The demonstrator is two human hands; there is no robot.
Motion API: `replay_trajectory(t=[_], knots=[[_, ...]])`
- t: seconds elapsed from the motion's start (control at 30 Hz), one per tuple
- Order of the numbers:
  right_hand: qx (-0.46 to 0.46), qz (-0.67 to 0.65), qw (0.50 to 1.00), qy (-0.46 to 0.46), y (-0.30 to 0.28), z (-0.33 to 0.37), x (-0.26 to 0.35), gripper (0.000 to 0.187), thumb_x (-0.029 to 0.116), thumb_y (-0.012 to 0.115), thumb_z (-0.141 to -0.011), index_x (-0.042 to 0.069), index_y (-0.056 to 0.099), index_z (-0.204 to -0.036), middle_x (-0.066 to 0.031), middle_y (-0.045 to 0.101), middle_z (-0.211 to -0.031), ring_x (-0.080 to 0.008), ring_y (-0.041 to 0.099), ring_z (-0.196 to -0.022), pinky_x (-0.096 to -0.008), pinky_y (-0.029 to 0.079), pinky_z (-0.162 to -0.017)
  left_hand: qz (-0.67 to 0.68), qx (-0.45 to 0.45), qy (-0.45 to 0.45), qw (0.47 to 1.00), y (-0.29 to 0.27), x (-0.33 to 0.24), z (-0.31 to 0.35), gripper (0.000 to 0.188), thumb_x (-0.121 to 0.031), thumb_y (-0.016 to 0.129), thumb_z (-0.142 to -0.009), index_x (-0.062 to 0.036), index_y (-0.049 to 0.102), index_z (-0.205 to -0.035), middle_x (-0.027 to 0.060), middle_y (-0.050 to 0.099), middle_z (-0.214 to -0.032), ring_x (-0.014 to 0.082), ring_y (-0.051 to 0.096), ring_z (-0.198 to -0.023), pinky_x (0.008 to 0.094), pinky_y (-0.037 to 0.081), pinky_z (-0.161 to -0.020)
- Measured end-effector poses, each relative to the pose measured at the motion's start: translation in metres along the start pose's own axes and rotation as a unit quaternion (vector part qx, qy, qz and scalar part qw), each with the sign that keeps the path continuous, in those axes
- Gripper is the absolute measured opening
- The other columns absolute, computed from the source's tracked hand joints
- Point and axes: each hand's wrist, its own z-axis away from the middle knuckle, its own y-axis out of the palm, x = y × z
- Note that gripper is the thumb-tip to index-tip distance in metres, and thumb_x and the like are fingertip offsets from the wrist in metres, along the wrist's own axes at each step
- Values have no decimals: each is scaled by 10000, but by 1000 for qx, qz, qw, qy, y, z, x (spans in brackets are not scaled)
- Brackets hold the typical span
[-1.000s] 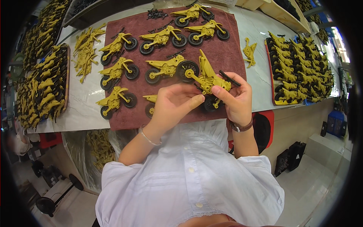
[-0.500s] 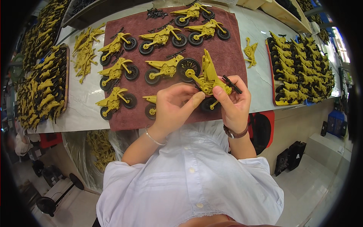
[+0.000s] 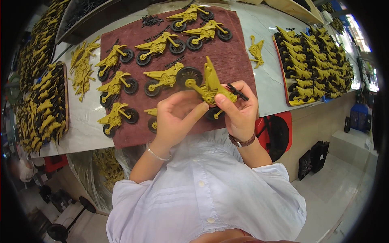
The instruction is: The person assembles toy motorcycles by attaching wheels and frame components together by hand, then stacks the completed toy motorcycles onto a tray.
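Note:
A yellow toy motorcycle [image 3: 214, 87] with black wheels is held up on end over the cloth. My right hand [image 3: 241, 111] grips it, thumb pressed on its yellow body and fingers behind. A black handlebar piece [image 3: 238, 92] sticks out beside my right fingers. From the other side, my left hand [image 3: 176, 119] curls against the toy. Its thumb tip meets the lower body, while its fingers are slightly blurred and partly behind the toy. Under the raised wheel lies another toy motorcycle [image 3: 164, 77]. Several more, such as one toy motorcycle [image 3: 156, 46], stand in rows around it.
A maroon cloth [image 3: 133, 30] covers the table's middle. Loose black parts [image 3: 152, 21] lie at its far edge. Yellow body parts [image 3: 84, 67] are piled left of it, with a single yellow part [image 3: 256, 50] on the right. Filled trays flank both sides, including a right tray [image 3: 279, 69].
The whole table scene has shifted slightly left in view. My left fingers have moved a little around the toy; my right hand keeps the same grip.

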Motion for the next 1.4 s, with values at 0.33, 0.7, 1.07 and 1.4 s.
replay_trajectory(t=[0.33, 0.7, 1.07, 1.4], knots=[[26, -51, 998, -12, 6, 3, 2, 256, -36, 699, -774, 33, 533, -956, -41, 610, -947, -82, 583, -835, -226, 487, -710, -9, -26, 39, 999, 8, 3, -5, 146, 31, 676, -792, 39, 603, -918, 79, 666, -886, 110, 630, -807, 226, 490, -707], [122, 135, 982, 53, -9, -9, 32, 328, 65, 711, -784, -14, 580, -1075, -61, 649, -973, -98, 611, -883, -227, 471, -760, -23, 40, 32, 998, -1, 5, -6, 309, 37, 693, -776, 53, 588, -1066, 108, 651, -1006, 148, 625, -917, 295, 505, -821], [131, 230, 962, -63, -7, -9, 26, 198, 18, 723, -738, -41, 639, -907, -62, 626, -832, -103, 585, -771, -231, 450, -678, -121, 52, 123, 984, -4, 3, -8, 296, 15, 722, -752, 39, 622, -1029, 66, 637, -970, 121, 603, -874, 270, 492, -769], [112, 210, 967, -87, 3, -7, 29, 296, 41, 729, -745, -23, 614, -1010, -69, 600, -908, -146, 591, -939, -262, 466, -774, -95, 6, 67, 993, -2, -2, -2, 230, -5, 743, -727, 10, 644, -934, 45, 632, -898, 99, 597, -831, 235, 478, -702]])
